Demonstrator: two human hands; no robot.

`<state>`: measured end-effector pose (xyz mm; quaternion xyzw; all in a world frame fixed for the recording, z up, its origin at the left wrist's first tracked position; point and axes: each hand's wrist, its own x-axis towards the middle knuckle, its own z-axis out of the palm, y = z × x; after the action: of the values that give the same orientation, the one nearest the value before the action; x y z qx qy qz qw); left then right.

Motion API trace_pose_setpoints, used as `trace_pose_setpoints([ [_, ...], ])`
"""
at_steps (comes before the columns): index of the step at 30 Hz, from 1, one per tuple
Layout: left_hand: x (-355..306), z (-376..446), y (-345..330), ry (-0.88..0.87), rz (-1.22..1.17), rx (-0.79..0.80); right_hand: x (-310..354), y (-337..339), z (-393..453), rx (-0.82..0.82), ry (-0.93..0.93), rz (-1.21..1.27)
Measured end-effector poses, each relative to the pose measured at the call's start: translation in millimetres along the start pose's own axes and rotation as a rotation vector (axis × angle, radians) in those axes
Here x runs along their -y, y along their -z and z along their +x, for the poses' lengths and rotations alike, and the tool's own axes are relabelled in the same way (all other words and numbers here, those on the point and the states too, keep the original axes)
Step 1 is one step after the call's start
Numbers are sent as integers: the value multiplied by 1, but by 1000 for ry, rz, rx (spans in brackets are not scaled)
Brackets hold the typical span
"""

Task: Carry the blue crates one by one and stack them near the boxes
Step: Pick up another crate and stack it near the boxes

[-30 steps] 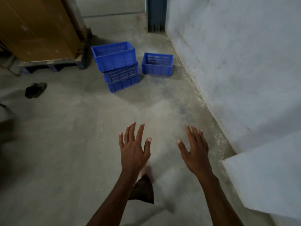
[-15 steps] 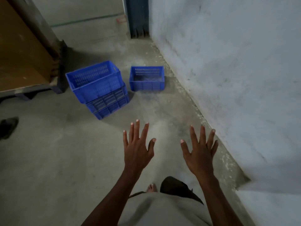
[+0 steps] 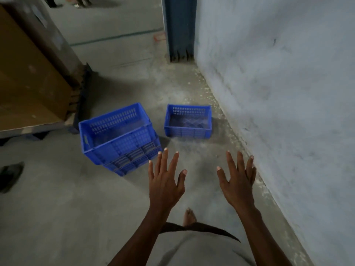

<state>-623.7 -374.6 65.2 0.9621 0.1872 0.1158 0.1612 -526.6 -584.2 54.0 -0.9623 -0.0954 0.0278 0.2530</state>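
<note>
Two blue crates stand stacked on the concrete floor: the upper crate (image 3: 115, 134) sits skewed on a lower crate (image 3: 134, 160). A third, shallower blue crate (image 3: 188, 121) rests alone to their right, near the wall. My left hand (image 3: 165, 181) and my right hand (image 3: 237, 181) are both held out palm-down with fingers spread, holding nothing, just short of the crates. The left fingertips are close to the stack's near right corner.
A large brown cardboard box (image 3: 28, 77) on a pallet (image 3: 38, 129) stands at the left behind the stack. A grey wall (image 3: 278, 93) runs along the right. A dark blue post (image 3: 180, 27) stands at the wall's far end. A dark shoe (image 3: 9, 175) lies at far left.
The crates have come nearer and lower in view as I walked toward them. Both hands stay open and outstretched, now close to the stack.
</note>
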Motion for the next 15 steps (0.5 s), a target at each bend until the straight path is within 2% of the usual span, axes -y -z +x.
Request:
trace_pose_setpoints([
  [4,11,92,-12,63,-11,-19,22,-10,106,23,71,-17],
  [11,34,263,-57,75,-27,-10,50,-44,281,49,113,19],
  [15,48,372,-104,4,-42,106,57,-78,388,56,76,3],
])
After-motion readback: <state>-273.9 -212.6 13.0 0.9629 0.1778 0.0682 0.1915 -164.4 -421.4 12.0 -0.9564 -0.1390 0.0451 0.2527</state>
